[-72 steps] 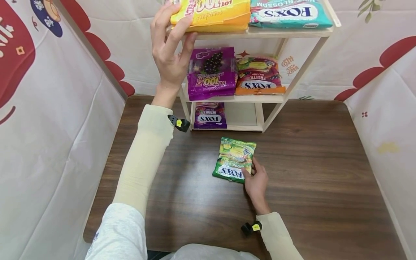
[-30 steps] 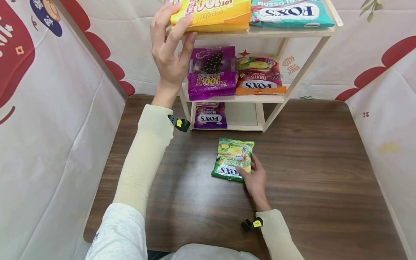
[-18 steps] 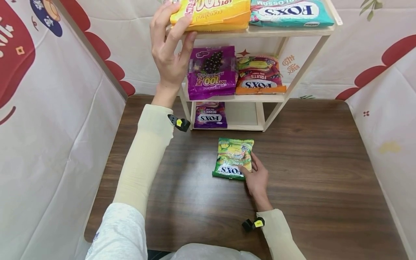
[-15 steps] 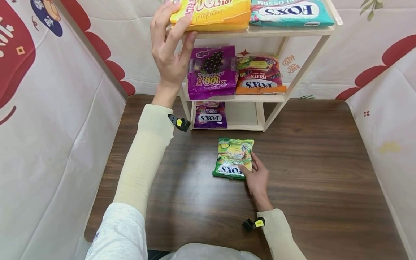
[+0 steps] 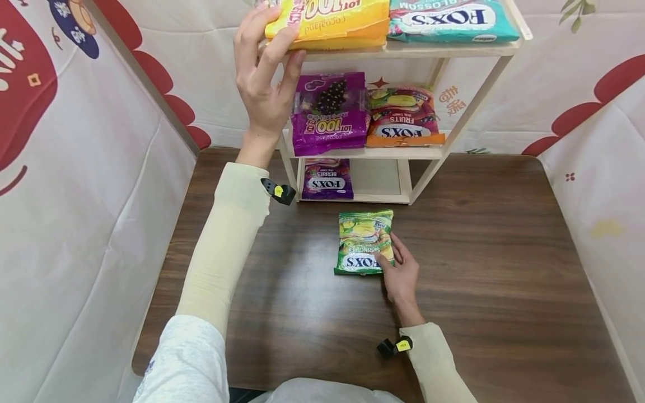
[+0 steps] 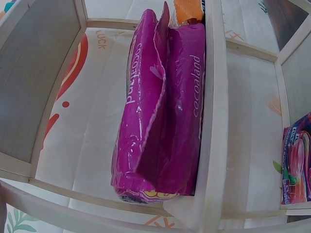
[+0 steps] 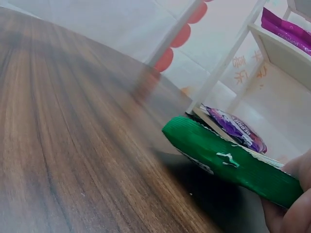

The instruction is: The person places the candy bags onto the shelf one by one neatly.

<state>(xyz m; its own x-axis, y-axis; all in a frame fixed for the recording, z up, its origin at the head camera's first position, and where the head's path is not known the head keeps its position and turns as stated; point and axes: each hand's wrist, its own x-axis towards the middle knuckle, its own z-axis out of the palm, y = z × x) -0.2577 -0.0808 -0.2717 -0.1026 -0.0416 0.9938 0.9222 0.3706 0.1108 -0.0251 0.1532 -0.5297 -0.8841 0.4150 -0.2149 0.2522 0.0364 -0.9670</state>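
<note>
My right hand (image 5: 402, 280) pinches the right edge of a green candy bag (image 5: 360, 240) marked FOX'S Spring Tea, thumb on top. In the right wrist view the bag (image 7: 218, 153) is slightly raised, with dark shadow beneath it. My left hand (image 5: 264, 78) grips the top left corner of a pale wooden shelf rack (image 5: 504, 51). Its fingers lie over the corner of a yellow candy bag (image 5: 332, 25), and the thumb reaches the board's front edge. Fingertips are partly hidden there. On the lowest board, left side, lies a purple FOX'S Berries bag (image 5: 327, 180).
A teal FOX'S bag (image 5: 450, 22) lies at the top right. The middle shelf carries purple Lot 100 bags (image 5: 330, 115) and a red-orange FOX'S Fruits bag (image 5: 403, 117). The rack stands at the back of a brown wooden table (image 5: 504, 268), between printed cloth walls (image 5: 90, 196).
My right hand has shifted the green candy bag slightly forward and to the right over the last half second, turning it a little straighter. My left hand stays on the rack.
</note>
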